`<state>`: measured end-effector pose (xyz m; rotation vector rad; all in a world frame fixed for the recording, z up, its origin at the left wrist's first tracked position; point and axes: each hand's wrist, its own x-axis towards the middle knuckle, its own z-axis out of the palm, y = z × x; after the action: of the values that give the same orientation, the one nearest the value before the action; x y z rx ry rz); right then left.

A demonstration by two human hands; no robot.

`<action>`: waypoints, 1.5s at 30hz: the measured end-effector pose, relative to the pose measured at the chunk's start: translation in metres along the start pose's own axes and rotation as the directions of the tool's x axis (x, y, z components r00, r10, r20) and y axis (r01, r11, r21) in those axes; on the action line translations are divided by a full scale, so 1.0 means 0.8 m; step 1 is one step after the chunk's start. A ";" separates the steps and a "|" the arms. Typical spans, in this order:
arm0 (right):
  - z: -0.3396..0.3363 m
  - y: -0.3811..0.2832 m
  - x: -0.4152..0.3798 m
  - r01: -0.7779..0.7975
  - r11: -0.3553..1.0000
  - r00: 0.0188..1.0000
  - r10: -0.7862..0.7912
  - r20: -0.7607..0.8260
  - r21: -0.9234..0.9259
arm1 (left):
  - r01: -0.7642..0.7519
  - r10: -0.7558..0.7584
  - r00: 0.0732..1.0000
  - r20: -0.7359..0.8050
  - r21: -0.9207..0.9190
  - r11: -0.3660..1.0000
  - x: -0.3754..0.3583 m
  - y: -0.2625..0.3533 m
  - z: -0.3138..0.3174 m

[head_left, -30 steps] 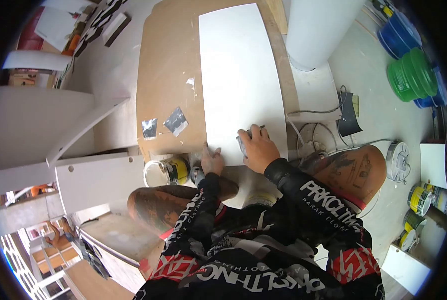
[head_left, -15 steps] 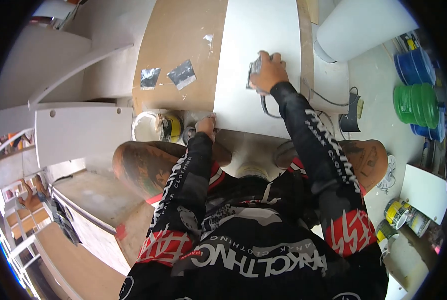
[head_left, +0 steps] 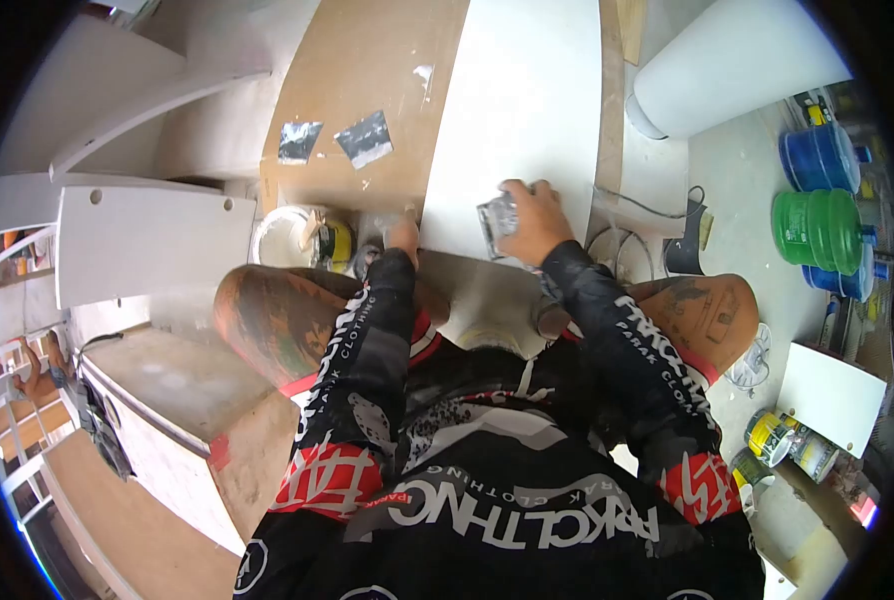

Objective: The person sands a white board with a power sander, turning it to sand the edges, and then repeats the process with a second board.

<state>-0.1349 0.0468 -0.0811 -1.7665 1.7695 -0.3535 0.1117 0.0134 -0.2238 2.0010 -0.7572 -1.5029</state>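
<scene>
A long white panel (head_left: 517, 110) lies in front of me, its near edge close to my knees. My right hand (head_left: 537, 225) is closed over a dusty electric sander (head_left: 495, 228), which rests flat on the panel near that edge. My palm hides much of the tool, and its cord is partly out of sight. My left hand (head_left: 404, 232) is closed at the panel's near left corner, gripping it; its fingertips are slightly blurred.
Brown board (head_left: 357, 80) with two dark sandpaper pieces (head_left: 365, 140) lies left of the panel. An open white bucket (head_left: 282, 240) stands near my left knee. To the right are a white cylinder (head_left: 737, 60), a black cord (head_left: 667, 208), a green water jug (head_left: 817, 230) and paint cans (head_left: 770, 437).
My right hand has drawn the sander toward me along the white panel, from its middle to near its close edge. My left hand stays at the corner.
</scene>
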 end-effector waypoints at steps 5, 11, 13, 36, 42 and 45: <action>-0.102 0.027 -0.034 0.127 0.987 0.946 -0.091 -0.310 0.098 | -0.246 0.242 0.969 0.051 0.252 0.936 0.017 0.027 0.018; -0.207 0.039 -0.109 0.272 0.906 0.780 -0.009 -0.626 0.326 | -0.181 0.077 0.979 0.186 0.637 0.749 0.029 0.068 0.028; -0.215 0.057 -0.128 0.261 0.893 0.722 0.071 -0.688 0.366 | -0.280 0.189 0.956 0.224 0.508 0.815 -0.013 0.091 0.026; -0.230 0.087 -0.152 0.326 0.678 0.556 0.426 -0.714 0.658 | -0.531 0.749 0.632 0.198 0.815 0.232 -0.252 0.238 -0.030; -0.240 0.079 -0.143 0.287 0.753 0.667 0.287 -0.688 0.593 | -0.515 0.732 0.649 0.207 0.828 0.222 -0.319 0.207 -0.019; -0.262 0.041 -0.132 0.316 0.767 0.716 0.193 -0.671 0.558 | -0.559 0.754 0.616 0.226 0.800 0.217 -0.334 0.193 -0.019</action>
<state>-0.2916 0.1040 0.0874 -1.2246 1.7041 -1.6555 0.0461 0.0930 0.0678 1.8356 -2.2035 -0.3234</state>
